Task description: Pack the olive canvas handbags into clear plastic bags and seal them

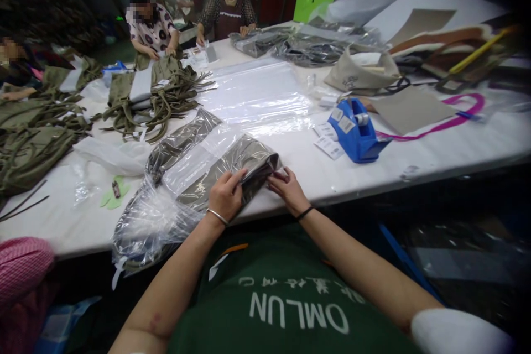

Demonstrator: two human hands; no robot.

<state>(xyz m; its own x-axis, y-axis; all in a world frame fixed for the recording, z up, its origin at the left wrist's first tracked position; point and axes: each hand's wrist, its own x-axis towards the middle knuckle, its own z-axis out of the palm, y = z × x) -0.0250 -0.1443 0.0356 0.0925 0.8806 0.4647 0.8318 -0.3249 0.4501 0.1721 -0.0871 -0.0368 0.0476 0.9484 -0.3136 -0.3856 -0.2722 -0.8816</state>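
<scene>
A clear plastic bag (166,215) with a folded olive-green fabric item (232,166) inside lies at the table's front edge. A pale strip (193,160) shows across the packed fabric. My left hand (226,194) presses on the bag near its right end, fingers curled and index finger extended along the plastic; part of its grip is hidden. At the right corner of the same bag, my right hand (290,191) pinches the plastic between thumb and fingers.
A blue tape dispenser (357,131) stands to the right on white labels (328,144). Flat clear bags (253,94) lie behind the packed item. Olive fabric bundles (153,88) are piled left. Co-workers (151,27) stand across the table. A beige cap-like item (360,71) sits back right.
</scene>
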